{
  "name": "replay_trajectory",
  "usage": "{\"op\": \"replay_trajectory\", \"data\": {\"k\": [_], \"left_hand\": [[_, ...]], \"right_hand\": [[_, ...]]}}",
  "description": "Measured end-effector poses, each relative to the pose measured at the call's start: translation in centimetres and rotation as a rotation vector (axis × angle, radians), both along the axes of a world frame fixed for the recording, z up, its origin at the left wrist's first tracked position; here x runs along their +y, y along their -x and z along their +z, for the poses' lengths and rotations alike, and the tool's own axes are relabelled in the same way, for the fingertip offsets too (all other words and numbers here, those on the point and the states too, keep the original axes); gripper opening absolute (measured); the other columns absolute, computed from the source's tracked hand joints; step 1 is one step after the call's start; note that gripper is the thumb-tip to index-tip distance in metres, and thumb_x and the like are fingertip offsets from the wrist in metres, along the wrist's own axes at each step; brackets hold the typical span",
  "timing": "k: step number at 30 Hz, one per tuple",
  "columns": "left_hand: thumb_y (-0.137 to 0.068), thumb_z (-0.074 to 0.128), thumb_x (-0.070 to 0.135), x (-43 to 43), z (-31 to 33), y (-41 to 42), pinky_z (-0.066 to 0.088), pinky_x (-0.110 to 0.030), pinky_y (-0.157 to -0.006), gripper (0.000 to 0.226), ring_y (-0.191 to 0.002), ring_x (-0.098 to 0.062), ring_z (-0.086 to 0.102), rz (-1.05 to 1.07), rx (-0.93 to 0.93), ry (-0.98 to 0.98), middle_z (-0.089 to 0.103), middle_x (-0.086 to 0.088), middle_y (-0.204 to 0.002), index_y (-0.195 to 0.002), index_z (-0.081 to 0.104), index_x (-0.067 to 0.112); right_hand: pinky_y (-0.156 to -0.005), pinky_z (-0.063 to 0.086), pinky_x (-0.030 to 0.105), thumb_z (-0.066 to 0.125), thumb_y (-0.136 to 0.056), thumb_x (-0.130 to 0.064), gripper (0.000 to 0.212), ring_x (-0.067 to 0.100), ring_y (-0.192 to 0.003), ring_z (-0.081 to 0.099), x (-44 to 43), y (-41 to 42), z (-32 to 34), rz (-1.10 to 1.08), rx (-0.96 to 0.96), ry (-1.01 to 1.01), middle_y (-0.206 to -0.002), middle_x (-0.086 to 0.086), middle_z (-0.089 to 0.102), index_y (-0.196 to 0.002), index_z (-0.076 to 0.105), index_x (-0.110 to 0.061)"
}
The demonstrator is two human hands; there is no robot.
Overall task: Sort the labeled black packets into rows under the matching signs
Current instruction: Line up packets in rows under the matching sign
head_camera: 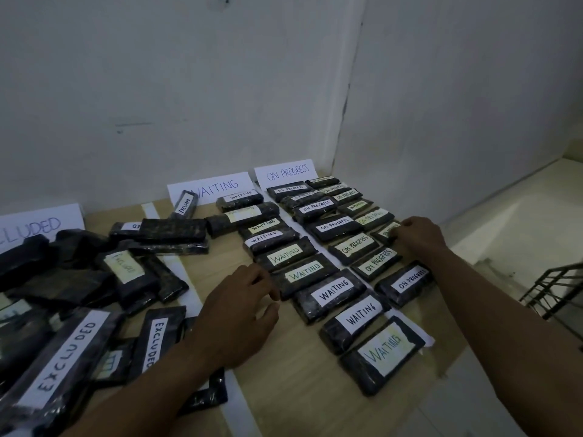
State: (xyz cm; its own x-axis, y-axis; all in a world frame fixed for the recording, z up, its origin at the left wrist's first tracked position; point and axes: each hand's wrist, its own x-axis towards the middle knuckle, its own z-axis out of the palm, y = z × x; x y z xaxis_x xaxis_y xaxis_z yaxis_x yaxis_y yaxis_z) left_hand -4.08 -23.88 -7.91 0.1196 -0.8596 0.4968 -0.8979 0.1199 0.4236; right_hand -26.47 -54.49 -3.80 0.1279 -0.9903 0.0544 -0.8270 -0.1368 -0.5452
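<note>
Resting on the table [293, 373], the left hand [239, 313] has curled fingers touching a WAITING packet [304, 274] without gripping it. The right hand [418, 234] seems pinched on an ON PROGRESS packet [386, 231] near the right edge, though its fingertips hide the hold. Both rows run from signs [285, 173] at the back edge. EXCLUDED packets [124, 269] lie heaped toward the left edge.

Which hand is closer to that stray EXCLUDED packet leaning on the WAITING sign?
Probably the left hand: it rests beside the WAITING row, nearer the black plastic EXCLUDED-labelled packet. The right hand is touching an ON PROGRESS packet.
</note>
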Motion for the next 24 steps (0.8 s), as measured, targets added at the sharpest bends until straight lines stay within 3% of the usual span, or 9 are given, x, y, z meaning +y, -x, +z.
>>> {"op": "replay_trajectory", "data": {"k": [4, 8, 11, 13, 16, 20, 24], "left_hand": [[-0.083, 0.047, 0.036, 0.3, 0.6, -0.1, 0.046, -0.030, -0.070, 0.017, -0.088, -0.007, 0.048, 0.016, 0.065, 0.044, 0.050, 0.013, -0.095, -0.085, 0.060, 0.025], [-0.083, 0.052, 0.032, 0.1, 3.0, -1.1, 0.043, -0.021, -0.075, 0.016, -0.090, -0.005, 0.051, 0.052, 0.149, 0.131, 0.053, 0.009, -0.095, -0.083, 0.063, 0.021], [-0.086, 0.061, 0.020, 1.0, 5.4, -2.1, 0.044, -0.016, -0.069, 0.005, -0.082, -0.002, 0.055, 0.082, 0.180, 0.172, 0.059, 0.010, -0.089, -0.084, 0.066, 0.020], [-0.086, 0.065, 0.011, 2.6, 6.9, -2.5, 0.046, -0.016, -0.066, 0.010, -0.079, -0.004, 0.057, 0.084, 0.202, 0.165, 0.062, 0.011, -0.083, -0.083, 0.066, 0.021], [-0.084, 0.065, 0.016, 6.5, 8.4, -3.2, 0.047, -0.022, -0.064, 0.005, -0.076, -0.008, 0.059, 0.091, 0.171, 0.160, 0.063, 0.012, -0.080, -0.083, 0.067, 0.020], [-0.082, 0.065, 0.019, 14.2, 8.9, -4.2, 0.042, -0.012, -0.063, 0.005, -0.075, -0.005, 0.058, 0.199, 0.079, 0.134, 0.060, 0.016, -0.076, -0.083, 0.067, 0.025], [-0.082, 0.060, 0.025, 23.2, 8.3, -5.6, 0.039, -0.011, -0.061, 0.008, -0.071, -0.003, 0.056, 0.350, 0.060, 0.137, 0.060, 0.011, -0.075, -0.082, 0.067, 0.022]], "right_hand": [[-0.096, 0.039, 0.041, 0.061, -0.083, -0.035, 0.044, 0.033, -0.112, 0.055, 1.4, -0.4, 0.5, -0.062, 0.033, 0.074, -0.124, 0.014, 0.060, -0.123, 0.058, -0.015], [-0.098, 0.033, 0.041, 0.058, -0.084, -0.042, 0.040, 0.031, -0.109, 0.056, 5.6, -3.1, 2.0, 0.033, 0.105, 0.247, -0.117, 0.008, 0.064, -0.118, 0.059, -0.021], [-0.090, 0.047, 0.037, 0.063, -0.082, -0.044, 0.033, 0.021, -0.094, 0.063, 10.5, -5.9, 3.1, 0.239, 0.019, 0.270, -0.107, 0.000, 0.068, -0.109, 0.065, -0.027], [-0.078, 0.053, 0.033, 0.066, -0.082, -0.043, 0.027, 0.011, -0.081, 0.064, 14.5, -7.7, 4.0, 0.422, -0.081, 0.247, -0.095, -0.006, 0.069, -0.102, 0.067, -0.027], [-0.068, 0.050, 0.026, 0.070, -0.081, -0.039, 0.018, 0.004, -0.073, 0.061, 20.8, -10.3, 5.2, 0.699, -0.178, 0.191, -0.081, -0.009, 0.067, -0.093, 0.069, -0.025], [-0.062, 0.046, 0.022, 0.071, -0.081, -0.035, 0.012, 0.001, -0.065, 0.057, 28.5, -13.8, 5.2, 0.976, -0.248, 0.171, -0.072, -0.010, 0.064, -0.087, 0.069, -0.026], [-0.057, 0.043, 0.019, 0.069, -0.083, -0.035, 0.012, 0.001, -0.065, 0.055, 35.3, -17.7, 4.1, 1.227, -0.276, 0.138, -0.071, -0.012, 0.061, -0.090, 0.069, -0.026]]}}
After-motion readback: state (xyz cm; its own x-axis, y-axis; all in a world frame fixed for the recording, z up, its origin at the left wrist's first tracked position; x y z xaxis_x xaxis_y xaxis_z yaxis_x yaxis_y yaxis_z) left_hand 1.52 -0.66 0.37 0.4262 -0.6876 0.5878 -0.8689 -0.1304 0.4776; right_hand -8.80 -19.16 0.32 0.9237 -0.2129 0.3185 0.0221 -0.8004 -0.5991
